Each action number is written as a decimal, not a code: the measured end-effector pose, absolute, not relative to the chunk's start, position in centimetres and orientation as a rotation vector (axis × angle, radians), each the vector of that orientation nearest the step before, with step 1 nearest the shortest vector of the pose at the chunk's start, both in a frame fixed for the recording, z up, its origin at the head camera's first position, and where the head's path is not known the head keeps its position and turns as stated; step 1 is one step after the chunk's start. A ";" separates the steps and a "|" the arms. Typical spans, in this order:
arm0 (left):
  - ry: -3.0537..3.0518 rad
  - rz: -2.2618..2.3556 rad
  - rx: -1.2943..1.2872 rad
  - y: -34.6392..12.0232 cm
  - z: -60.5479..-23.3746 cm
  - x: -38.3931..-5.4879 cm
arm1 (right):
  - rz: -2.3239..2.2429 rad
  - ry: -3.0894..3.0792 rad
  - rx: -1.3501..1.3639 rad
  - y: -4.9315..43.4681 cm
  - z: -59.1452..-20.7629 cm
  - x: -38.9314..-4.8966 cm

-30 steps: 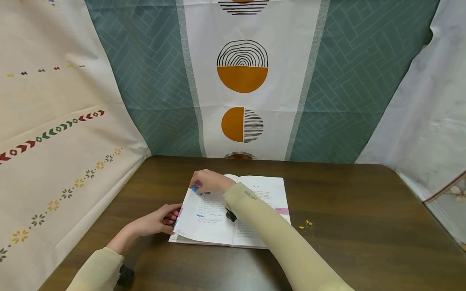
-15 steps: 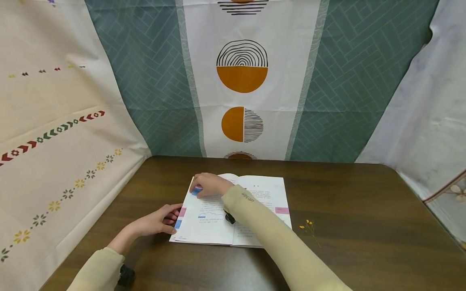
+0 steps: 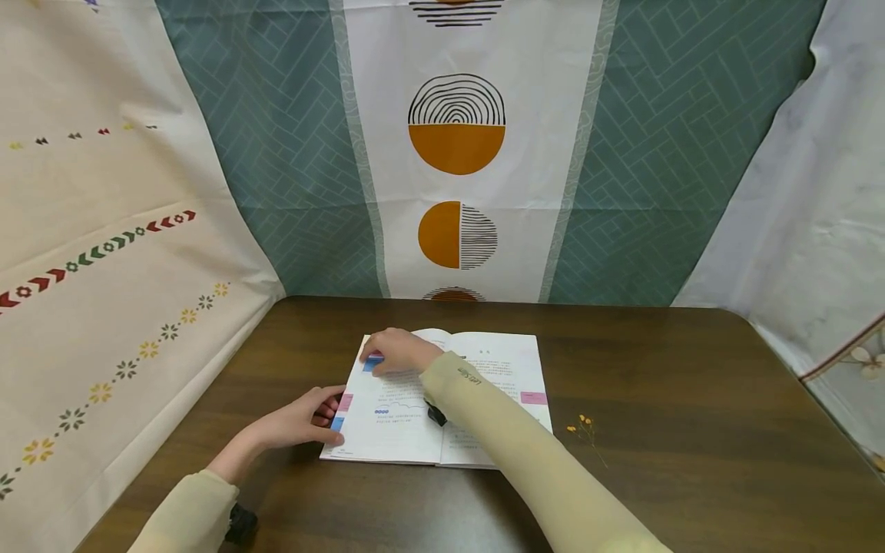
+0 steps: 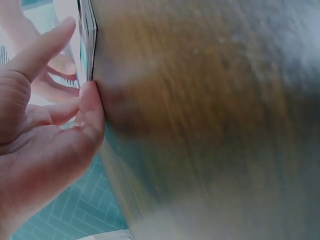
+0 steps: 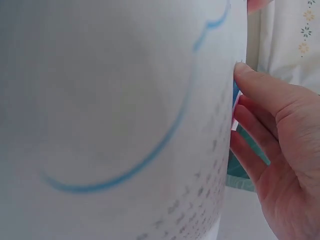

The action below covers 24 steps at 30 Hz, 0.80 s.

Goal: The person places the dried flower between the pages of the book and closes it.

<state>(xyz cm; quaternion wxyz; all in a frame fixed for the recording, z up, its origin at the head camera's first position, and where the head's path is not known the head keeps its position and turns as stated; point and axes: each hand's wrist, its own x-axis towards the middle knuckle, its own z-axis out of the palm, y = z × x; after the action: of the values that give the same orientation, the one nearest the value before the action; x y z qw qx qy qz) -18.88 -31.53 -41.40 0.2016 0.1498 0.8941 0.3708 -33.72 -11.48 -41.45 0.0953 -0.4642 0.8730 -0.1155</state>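
Note:
An open book (image 3: 408, 442) lies on the dark wooden table, with printed text, a blue wavy outline and pink and blue tabs at its page edges. My left hand (image 3: 300, 418) holds its near left edge: the fingertips touch the side, and the thumb reaches over the page. In the left wrist view the left hand (image 4: 50, 130) sits at the stacked page edges. My right hand (image 3: 399, 352) reaches across the book and grips the upper left page edge. In the right wrist view that right hand (image 5: 285, 130) has its thumb on the page and fingers beyond the edge.
Right of the book lies a thin sprig with small yellow flowers (image 3: 585, 427). The wooden table (image 3: 664, 384) is bordered by a green and white patterned curtain (image 3: 304, 192) behind and a cream cloth (image 3: 124, 253) at left.
The left page has settled flat, uncovering the pink and blue side tabs. My right hand has dropped slightly with it; my left thumb has moved over the page edge.

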 end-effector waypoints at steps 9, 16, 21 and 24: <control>2.531 1.017 0.401 -31.2 -41.6 -18.8 | -0.349 2.568 -1.324 -10.9 -41.1 -32.9; 2.524 1.035 0.419 -30.9 -41.7 -18.7 | -0.141 2.575 -1.343 -10.3 -40.4 -31.9; 2.530 1.030 0.405 -31.0 -41.6 -18.7 | -0.081 2.605 -1.411 -9.1 -39.3 -31.4; 2.542 1.012 0.386 -31.1 -41.5 -18.7 | -0.082 2.634 -1.436 -7.9 -38.2 -31.2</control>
<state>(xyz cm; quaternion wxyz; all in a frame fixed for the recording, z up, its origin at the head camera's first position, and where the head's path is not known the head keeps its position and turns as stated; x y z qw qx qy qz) -18.65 -31.09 -41.47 0.1883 0.1372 0.9036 0.3596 -31.16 -7.87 -38.23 0.0701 -0.4773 0.8755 -0.0272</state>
